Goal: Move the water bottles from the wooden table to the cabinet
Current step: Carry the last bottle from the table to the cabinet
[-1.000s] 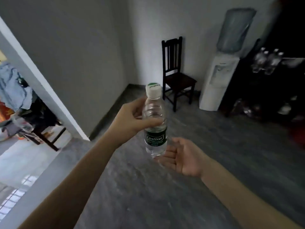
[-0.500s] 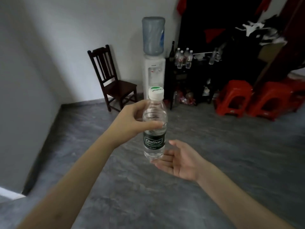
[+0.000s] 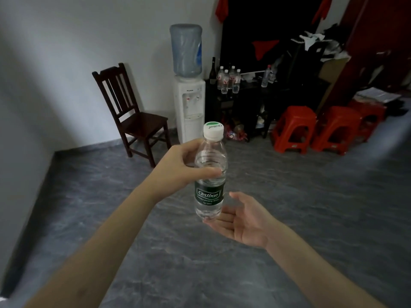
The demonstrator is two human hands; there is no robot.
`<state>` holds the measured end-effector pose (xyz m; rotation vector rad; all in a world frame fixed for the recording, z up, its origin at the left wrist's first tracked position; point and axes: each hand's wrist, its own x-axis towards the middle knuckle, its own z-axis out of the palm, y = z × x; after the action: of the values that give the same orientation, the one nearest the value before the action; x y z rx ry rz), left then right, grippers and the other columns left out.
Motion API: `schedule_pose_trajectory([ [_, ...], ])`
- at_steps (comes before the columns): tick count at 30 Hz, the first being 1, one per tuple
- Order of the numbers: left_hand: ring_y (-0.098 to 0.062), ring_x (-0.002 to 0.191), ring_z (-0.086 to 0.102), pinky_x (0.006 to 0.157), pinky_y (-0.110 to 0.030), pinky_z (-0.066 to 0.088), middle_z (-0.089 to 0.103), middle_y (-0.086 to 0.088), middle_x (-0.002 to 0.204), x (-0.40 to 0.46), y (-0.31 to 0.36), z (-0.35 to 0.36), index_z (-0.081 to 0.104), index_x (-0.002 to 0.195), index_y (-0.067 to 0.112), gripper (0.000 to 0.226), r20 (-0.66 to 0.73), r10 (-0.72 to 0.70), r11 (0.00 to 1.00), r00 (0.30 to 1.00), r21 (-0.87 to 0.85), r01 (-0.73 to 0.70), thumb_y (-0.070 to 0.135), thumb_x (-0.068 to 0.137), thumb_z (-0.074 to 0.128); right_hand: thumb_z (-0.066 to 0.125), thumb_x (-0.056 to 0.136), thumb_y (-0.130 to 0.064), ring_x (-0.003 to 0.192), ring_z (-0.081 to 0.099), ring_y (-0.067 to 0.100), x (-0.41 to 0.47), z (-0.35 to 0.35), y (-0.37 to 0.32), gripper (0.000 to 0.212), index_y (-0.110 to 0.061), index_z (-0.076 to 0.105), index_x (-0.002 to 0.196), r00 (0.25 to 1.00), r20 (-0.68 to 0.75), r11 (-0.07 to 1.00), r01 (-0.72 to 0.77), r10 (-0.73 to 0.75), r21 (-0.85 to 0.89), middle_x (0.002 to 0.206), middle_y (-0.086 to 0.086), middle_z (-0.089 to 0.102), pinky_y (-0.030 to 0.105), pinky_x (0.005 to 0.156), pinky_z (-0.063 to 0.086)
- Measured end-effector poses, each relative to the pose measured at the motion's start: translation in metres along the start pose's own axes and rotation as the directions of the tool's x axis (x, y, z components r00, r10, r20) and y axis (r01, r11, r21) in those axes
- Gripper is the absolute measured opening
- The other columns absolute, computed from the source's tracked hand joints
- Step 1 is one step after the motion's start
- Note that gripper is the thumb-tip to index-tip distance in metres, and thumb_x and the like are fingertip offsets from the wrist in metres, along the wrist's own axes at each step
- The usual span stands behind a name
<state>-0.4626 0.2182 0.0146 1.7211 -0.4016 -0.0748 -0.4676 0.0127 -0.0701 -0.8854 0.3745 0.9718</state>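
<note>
A wide grey marbled floor fills most of my view, running open and bare from my arms to the far wall, where it meets a dark skirting line at the left. Against that wall I see a dark cabinet in shadow, its top carrying a cluster of water bottles and one more bottle standing apart to the right. Just left of it stands a white water dispenser with a blue jug on top, and left again a dark wooden chair, with a gap between the two. Red plastic stools sit in a row on the floor to the right of the cabinet. Mid-frame, my left hand grips an upright clear water bottle around its shoulder, thumb across the front, white cap up. My right hand lies palm up with relaxed fingers at the bottle's base, holding nothing.
</note>
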Motion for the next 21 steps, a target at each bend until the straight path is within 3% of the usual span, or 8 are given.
schedule_pose_trajectory([
  [3, -0.01, 0.105, 0.074, 0.086, -0.012, 0.053, 0.078, 0.006, 0.113, 0.007, -0.004, -0.005, 0.07, 0.12, 0.034, 0.045, 0.004, -0.005, 1.0, 1.0, 0.007, 0.005, 0.028, 0.078, 0.084, 0.037, 0.098, -0.043, 0.117, 0.062, 0.034, 0.007, 0.001, -0.005, 0.064, 0.011, 0.052, 0.13, 1.0, -0.001, 1.0, 0.003, -0.003, 0.004, 0.124, 0.029, 0.063, 0.033, 0.084, 0.056],
  [10, -0.008, 0.104, 0.074, 0.085, -0.008, 0.051, 0.078, 0.008, 0.112, 0.038, -0.018, -0.016, 0.069, 0.12, 0.035, 0.043, -0.005, -0.013, 1.0, 1.0, 0.021, 0.013, 0.021, 0.082, 0.084, 0.041, 0.097, -0.04, 0.101, 0.07, 0.032, 0.028, -0.004, -0.03, 0.06, 0.01, 0.053, 0.128, 1.0, -0.006, 1.0, -0.002, 0.002, 0.02, 0.121, 0.029, 0.065, 0.033, 0.079, 0.06],
  [17, -0.007, 0.104, 0.074, 0.085, -0.008, 0.051, 0.078, 0.009, 0.112, 0.099, -0.034, -0.022, 0.069, 0.121, 0.034, 0.044, -0.029, -0.019, 0.997, 0.999, 0.072, 0.022, 0.022, 0.081, 0.085, 0.041, 0.096, -0.035, 0.112, 0.064, 0.034, 0.059, -0.02, -0.087, 0.057, 0.012, 0.055, 0.125, 1.0, -0.005, 1.0, -0.021, 0.021, 0.004, 0.122, 0.03, 0.064, 0.034, 0.089, 0.052],
  [21, -0.008, 0.105, 0.074, 0.09, -0.013, 0.053, 0.077, 0.009, 0.113, 0.149, -0.038, -0.028, 0.068, 0.123, 0.032, 0.046, -0.042, -0.032, 0.995, 0.999, 0.091, 0.035, 0.022, 0.082, 0.085, 0.04, 0.096, -0.036, 0.115, 0.063, 0.033, 0.08, -0.032, -0.134, 0.057, 0.011, 0.056, 0.125, 0.999, 0.025, 0.999, -0.032, 0.032, -0.019, 0.122, 0.029, 0.064, 0.032, 0.085, 0.054],
])
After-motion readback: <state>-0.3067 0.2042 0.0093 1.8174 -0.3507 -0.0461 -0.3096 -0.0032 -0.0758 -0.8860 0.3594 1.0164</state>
